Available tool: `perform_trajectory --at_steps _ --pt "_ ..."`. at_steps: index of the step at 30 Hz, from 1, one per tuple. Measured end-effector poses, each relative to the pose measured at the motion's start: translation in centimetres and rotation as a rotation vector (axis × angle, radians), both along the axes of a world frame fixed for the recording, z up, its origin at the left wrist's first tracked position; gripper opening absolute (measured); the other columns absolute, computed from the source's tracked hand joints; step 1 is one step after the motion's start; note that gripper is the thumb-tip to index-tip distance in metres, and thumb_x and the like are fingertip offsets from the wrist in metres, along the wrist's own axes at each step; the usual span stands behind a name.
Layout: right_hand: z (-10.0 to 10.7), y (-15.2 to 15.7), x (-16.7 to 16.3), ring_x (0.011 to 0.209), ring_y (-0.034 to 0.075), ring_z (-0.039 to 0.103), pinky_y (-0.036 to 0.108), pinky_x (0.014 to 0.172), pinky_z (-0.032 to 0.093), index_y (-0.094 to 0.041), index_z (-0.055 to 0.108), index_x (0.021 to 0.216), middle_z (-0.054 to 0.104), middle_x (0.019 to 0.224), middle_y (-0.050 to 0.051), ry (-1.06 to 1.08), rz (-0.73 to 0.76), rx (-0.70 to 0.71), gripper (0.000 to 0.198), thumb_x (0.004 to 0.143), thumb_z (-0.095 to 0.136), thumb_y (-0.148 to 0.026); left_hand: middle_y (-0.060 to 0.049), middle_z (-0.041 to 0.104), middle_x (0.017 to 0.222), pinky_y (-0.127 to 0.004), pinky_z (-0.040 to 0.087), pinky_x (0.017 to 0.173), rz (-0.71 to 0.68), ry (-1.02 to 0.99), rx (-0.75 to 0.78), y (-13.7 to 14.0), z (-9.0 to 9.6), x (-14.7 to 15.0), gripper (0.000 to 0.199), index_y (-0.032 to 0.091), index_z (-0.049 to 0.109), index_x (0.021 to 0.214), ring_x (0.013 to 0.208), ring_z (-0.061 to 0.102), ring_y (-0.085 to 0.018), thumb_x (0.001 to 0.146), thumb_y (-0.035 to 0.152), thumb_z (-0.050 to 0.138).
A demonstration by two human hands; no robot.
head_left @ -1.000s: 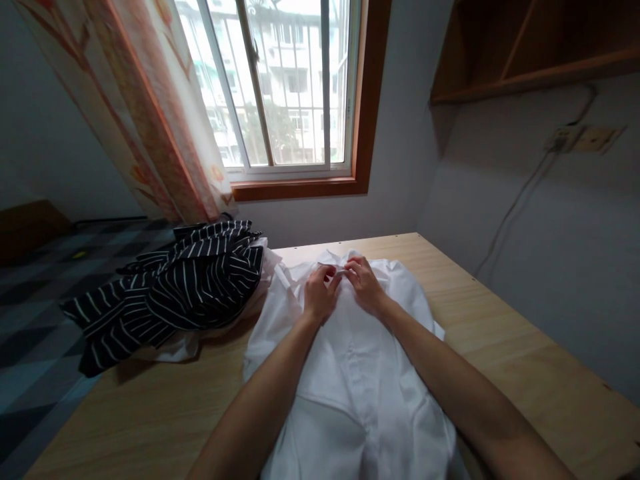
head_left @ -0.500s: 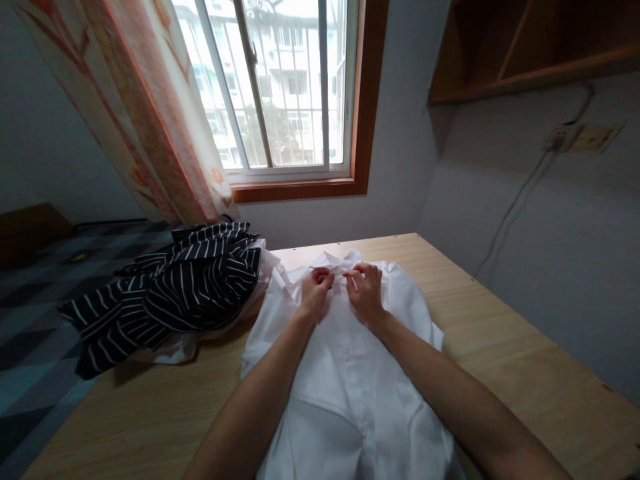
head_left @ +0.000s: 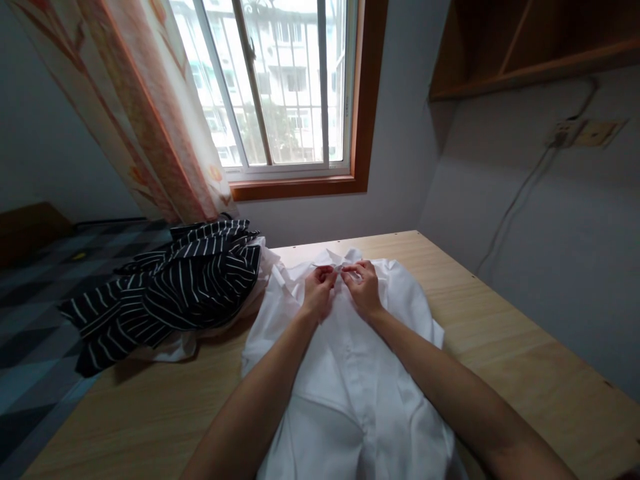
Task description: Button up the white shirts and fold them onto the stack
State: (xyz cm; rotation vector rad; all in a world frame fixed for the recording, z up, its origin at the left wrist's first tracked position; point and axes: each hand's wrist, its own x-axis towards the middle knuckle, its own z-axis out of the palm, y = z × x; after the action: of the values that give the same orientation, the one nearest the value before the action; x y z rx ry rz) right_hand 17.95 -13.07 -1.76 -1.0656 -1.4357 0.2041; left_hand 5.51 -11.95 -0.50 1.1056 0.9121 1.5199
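A white button-up shirt (head_left: 335, 373) lies front side up, with its collar (head_left: 345, 255) toward the window and its button strip running down the middle. Just below the collar, my left hand (head_left: 319, 290) pinches the shirt's front edge between thumb and fingers. My right hand (head_left: 364, 288) meets it from the right, its fingertips pinched on the cloth at the same spot. The two hands' fingertips nearly touch. Any button between them is too small to make out.
The shirt rests on a light wooden table (head_left: 500, 347). To the left, a black-and-white striped garment (head_left: 185, 287) is heaped over white cloth, beside a checked bedspread (head_left: 30, 320). A curtain (head_left: 145, 120) hangs by the window; a wooden shelf (head_left: 540, 73) juts from the right wall.
My right hand has moved slightly left, bringing its fingertips against the cloth by my left fingers. My left hand has shifted only a little; the shirt lies as before.
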Motion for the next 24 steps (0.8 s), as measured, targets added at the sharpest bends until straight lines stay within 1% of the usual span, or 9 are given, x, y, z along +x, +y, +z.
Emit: perform_trajectory --at_steps 3,7,10,13,17,19,21,24 --pt "-0.1 0.2 -0.1 0.091 0.021 0.055 0.037 0.086 0.044 -0.021 0.071 0.083 0.057 0.089 0.005 0.079 0.053 -0.034 0.013 0.083 0.062 -0.031 0.004 0.054 0.056 -0.022 0.038 0.05 -0.006 0.008 0.012 0.0 -0.1 0.1 0.041 0.015 0.059 0.073 0.051 0.048 -0.008 0.053 0.041 0.083" --pt "-0.1 0.4 0.0 0.091 0.021 0.056 0.034 0.08 0.046 -0.02 0.071 0.082 0.059 0.09 0.005 0.147 0.15 -0.106 0.016 0.081 0.063 -0.034 0.004 0.055 0.056 -0.022 0.037 0.049 -0.011 0.068 0.042 0.0 -0.2 0.0 0.04 0.015 0.058 0.073 0.05 0.047 -0.007 0.056 0.043 0.081" --pt "-0.1 0.6 0.0 0.089 0.021 0.057 0.034 0.08 0.045 -0.019 0.07 0.08 0.061 0.089 0.005 0.195 0.192 -0.155 0.019 0.078 0.064 -0.037 0.003 0.057 0.058 -0.022 0.038 0.049 -0.004 0.115 0.084 0.0 -0.3 -0.1 0.038 0.015 0.06 0.073 0.05 0.048 -0.007 0.057 0.044 0.079" --pt "-0.4 0.8 0.0 0.084 0.019 0.058 0.034 0.079 0.045 -0.018 0.069 0.079 0.062 0.088 0.005 0.277 0.234 -0.212 0.022 0.076 0.066 -0.04 0.001 0.062 0.062 -0.022 0.04 0.051 -0.004 0.144 0.123 0.0 -0.4 -0.2 0.034 0.015 0.062 0.073 0.052 0.05 -0.008 0.06 0.041 0.079" --pt "-0.9 1.3 -0.1 0.078 0.018 0.057 0.033 0.075 0.045 -0.018 0.067 0.079 0.063 0.085 0.004 0.394 0.336 -0.305 0.028 0.071 0.071 -0.044 -0.001 0.065 0.066 -0.024 0.043 0.054 -0.012 0.179 0.144 -0.1 -0.4 -0.2 0.028 0.015 0.064 0.074 0.055 0.054 -0.011 0.062 0.036 0.077" --pt "-1.1 1.4 -0.1 0.077 0.018 0.056 0.032 0.073 0.045 -0.017 0.065 0.078 0.063 0.083 0.003 0.424 0.375 -0.328 0.031 0.069 0.072 -0.046 -0.002 0.066 0.068 -0.025 0.044 0.057 0.017 0.198 0.15 -0.3 -0.4 -0.2 0.025 0.014 0.065 0.075 0.058 0.056 -0.012 0.063 0.034 0.076" --pt "-1.3 1.5 -0.2 0.076 0.017 0.055 0.031 0.072 0.045 -0.017 0.065 0.078 0.062 0.083 0.003 0.427 0.382 -0.329 0.031 0.069 0.072 -0.046 -0.003 0.067 0.069 -0.026 0.045 0.06 0.057 0.239 0.161 -0.4 -0.3 -0.2 0.021 0.014 0.066 0.075 0.061 0.058 -0.013 0.067 0.033 0.073" --pt "-1.4 1.3 -0.4 0.077 0.018 0.055 0.032 0.074 0.045 -0.018 0.065 0.078 0.061 0.082 0.003 0.386 0.335 -0.301 0.029 0.072 0.07 -0.045 -0.004 0.068 0.07 -0.026 0.044 0.062 0.117 0.347 0.172 -0.5 -0.2 -0.3 0.019 0.014 0.068 0.076 0.065 0.059 -0.015 0.072 0.032 0.069"
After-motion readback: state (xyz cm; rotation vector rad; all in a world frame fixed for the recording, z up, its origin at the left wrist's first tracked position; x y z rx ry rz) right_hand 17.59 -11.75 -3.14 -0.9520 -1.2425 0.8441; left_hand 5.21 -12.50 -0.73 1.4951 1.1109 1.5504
